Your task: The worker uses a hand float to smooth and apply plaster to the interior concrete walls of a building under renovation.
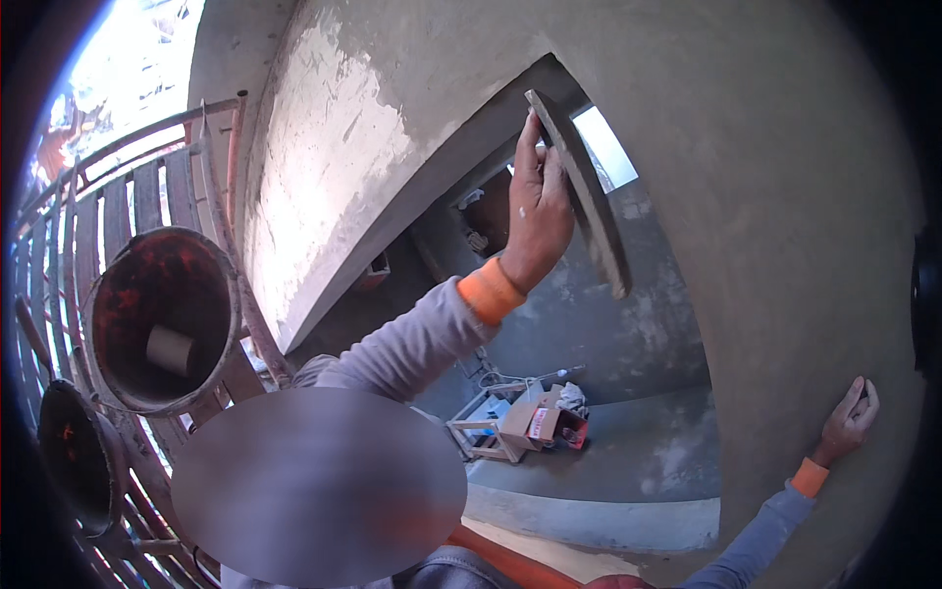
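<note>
My left hand, in a grey sleeve with an orange cuff, is raised in front of a wall opening. Its fingers are closed on a plastering float, a long, flat grey board seen nearly edge-on and tilted. The hand hides how the float's handle is held. Far to the right, my right hand is against the smooth grey plastered wall, holding nothing. Its fingers are slightly bent and apart.
Left, slatted planks with a metal rail carry a large bucket containing a pale cylinder, beside a second dark bucket. Through the opening, a cardboard box lies by a wooden frame. A blurred oval covers the lower left.
</note>
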`<state>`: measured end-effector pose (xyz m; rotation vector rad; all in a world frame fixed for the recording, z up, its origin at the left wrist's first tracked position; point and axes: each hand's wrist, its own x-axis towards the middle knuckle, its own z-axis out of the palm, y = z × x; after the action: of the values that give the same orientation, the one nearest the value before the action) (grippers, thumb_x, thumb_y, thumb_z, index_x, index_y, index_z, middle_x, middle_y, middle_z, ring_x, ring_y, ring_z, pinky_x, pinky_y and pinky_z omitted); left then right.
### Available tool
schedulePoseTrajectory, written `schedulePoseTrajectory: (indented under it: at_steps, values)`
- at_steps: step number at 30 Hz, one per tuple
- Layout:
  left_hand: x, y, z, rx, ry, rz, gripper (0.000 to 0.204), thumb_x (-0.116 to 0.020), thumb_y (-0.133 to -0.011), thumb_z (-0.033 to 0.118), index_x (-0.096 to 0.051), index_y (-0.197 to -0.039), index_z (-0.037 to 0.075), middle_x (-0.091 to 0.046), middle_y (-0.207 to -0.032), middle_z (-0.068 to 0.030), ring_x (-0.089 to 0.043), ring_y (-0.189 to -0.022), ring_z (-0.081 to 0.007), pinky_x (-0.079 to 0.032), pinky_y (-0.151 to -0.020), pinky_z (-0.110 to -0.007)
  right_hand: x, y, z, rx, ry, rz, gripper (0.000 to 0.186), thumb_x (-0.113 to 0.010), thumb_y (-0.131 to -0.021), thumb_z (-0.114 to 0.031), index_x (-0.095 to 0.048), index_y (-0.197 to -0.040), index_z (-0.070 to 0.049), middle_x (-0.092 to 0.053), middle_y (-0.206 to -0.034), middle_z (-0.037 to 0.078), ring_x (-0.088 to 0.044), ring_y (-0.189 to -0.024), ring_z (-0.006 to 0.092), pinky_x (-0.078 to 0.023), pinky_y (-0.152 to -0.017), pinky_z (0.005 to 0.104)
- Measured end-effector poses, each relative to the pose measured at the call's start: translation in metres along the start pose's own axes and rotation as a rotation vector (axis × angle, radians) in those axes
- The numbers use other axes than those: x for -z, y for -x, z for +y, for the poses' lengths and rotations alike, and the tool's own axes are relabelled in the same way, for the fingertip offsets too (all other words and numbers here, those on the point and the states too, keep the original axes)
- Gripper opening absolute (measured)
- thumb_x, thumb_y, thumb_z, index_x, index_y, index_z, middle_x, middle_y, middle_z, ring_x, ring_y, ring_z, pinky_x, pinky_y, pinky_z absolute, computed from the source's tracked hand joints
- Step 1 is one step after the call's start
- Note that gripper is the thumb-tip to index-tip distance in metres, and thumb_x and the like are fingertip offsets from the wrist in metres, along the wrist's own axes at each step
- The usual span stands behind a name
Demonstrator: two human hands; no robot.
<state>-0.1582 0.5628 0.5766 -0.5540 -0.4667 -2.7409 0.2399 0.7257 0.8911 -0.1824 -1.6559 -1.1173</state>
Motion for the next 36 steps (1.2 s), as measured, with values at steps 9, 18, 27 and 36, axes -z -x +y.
schedulePoseTrajectory:
  at_steps: [9,18,27,36]
  values:
    - [-0.038,-0.051,-0.043,0.080,0.118,0.023,0.040,-0.039,-0.098,0.012,-0.043,-0.135,-0.003,-0.058,-0.121,-0.0122,-0.055,-0.108,-0.0182,-0.043,-0.094,-0.028,0.000,-0.007,-0.002,0.031,0.013,0.012,0.019,-0.067,-0.091,-0.015,-0.064,-0.099,0.002,-0.052,-0.062,-0.003,-0.041,-0.052,0.0043,-0.038,-0.050,0.0222]
    - [-0.027,0.005,-0.053,0.157,-0.067,-0.033,0.051,-0.039,-0.097,0.008,-0.027,-0.145,-0.001,-0.046,-0.125,-0.0209,-0.049,-0.111,-0.0287,-0.036,-0.100,-0.033,0.001,-0.004,0.002,0.028,-0.053,-0.004,0.018,-0.067,-0.091,-0.014,-0.063,-0.099,0.001,-0.050,-0.061,-0.002,-0.039,-0.049,0.0065,-0.036,-0.049,0.0219]
    - [-0.028,-0.060,-0.057,-0.050,-0.120,0.056,0.053,-0.037,-0.096,0.009,-0.024,-0.147,0.000,-0.049,-0.101,-0.0185,-0.049,-0.096,-0.0264,-0.039,-0.092,-0.033,0.001,-0.006,-0.001,0.089,-0.028,0.002,0.017,-0.067,-0.091,-0.015,-0.064,-0.098,0.000,-0.043,-0.057,-0.005,-0.033,-0.048,0.0046,-0.031,-0.045,0.0229]
    - [-0.031,-0.056,-0.040,0.036,-0.110,-0.006,0.052,-0.039,-0.094,0.007,-0.030,-0.145,0.001,-0.056,-0.114,-0.0257,-0.054,-0.105,-0.0309,-0.040,-0.095,-0.033,0.002,-0.010,-0.011,0.074,-0.035,0.017,0.018,-0.067,-0.091,-0.018,-0.064,-0.098,-0.002,-0.041,-0.056,-0.004,-0.034,-0.048,0.0060,-0.033,-0.046,0.0230]
